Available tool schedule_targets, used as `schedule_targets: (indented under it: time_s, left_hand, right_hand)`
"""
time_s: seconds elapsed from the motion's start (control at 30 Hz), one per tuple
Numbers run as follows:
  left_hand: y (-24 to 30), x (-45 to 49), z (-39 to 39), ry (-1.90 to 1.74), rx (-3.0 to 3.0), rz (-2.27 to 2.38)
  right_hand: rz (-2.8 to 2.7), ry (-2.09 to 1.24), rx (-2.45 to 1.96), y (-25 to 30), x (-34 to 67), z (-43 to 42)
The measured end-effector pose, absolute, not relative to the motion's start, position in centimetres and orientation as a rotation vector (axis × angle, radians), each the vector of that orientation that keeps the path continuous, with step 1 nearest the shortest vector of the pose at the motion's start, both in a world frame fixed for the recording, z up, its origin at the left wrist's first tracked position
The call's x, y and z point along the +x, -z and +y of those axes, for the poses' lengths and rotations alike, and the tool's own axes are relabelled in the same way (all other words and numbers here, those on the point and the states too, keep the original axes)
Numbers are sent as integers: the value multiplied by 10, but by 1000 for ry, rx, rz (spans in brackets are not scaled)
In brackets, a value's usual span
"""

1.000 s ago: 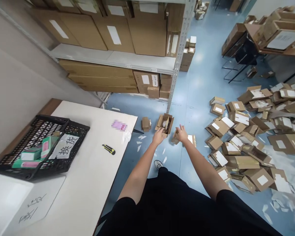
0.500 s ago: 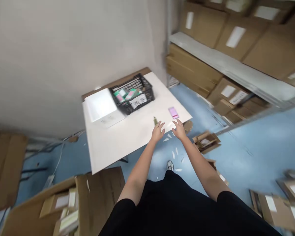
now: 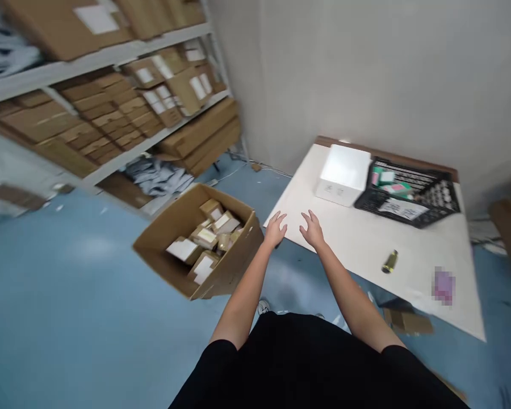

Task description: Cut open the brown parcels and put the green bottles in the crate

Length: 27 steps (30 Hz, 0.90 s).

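My left hand (image 3: 275,229) is held out with its fingers apart and nothing in it, by the left corner of the white table (image 3: 340,238). Level with it, my right hand (image 3: 312,230) is also spread and bare, over the table's front edge. A white box (image 3: 344,173) stands beyond my hands, beside a black plastic crate (image 3: 409,190) with green, white and pink packs (image 3: 394,184) inside. To the right on the tabletop lie a small yellow-and-black object (image 3: 390,262) and a pixelated purple-pink item (image 3: 443,286).
A large open carton (image 3: 255,244) holding several small parcels (image 3: 204,238) stands on the blue floor left of the table. Shelves (image 3: 153,139) stacked with cardboard boxes line the left side. Cardboard (image 3: 409,322) lies under the table's front edge.
The view has swung left, so table, crate and small items now sit further right. The carton and left shelves have come into view. Both hands stay outstretched with nothing in them.
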<state>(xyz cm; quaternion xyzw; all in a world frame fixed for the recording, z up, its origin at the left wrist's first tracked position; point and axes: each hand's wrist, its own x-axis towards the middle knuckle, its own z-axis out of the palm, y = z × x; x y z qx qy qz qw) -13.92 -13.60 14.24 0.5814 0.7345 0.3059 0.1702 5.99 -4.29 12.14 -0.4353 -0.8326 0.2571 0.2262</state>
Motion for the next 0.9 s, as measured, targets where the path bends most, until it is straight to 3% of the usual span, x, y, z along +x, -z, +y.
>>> schedule_targets:
  time_s: [0.2,0.37,0.6,0.9]
  left_hand:
    - [-133,-312,-243,-944,1345,2386]
    - [-123,-409,-322,-966,992,2580]
    - [-81,-481,-346,-973,634,2669]
    - [22,-513,-365,-782,99,2594]
  right_hand:
    - [-2575,-818,-759,-113,-158,-93]
    - [-2731,-885,-506,-108,-281,-132]
    - [-2892,-963,-415,-77,-387,-117]
    - [-3147,-1130,-213,3,-490,-131]
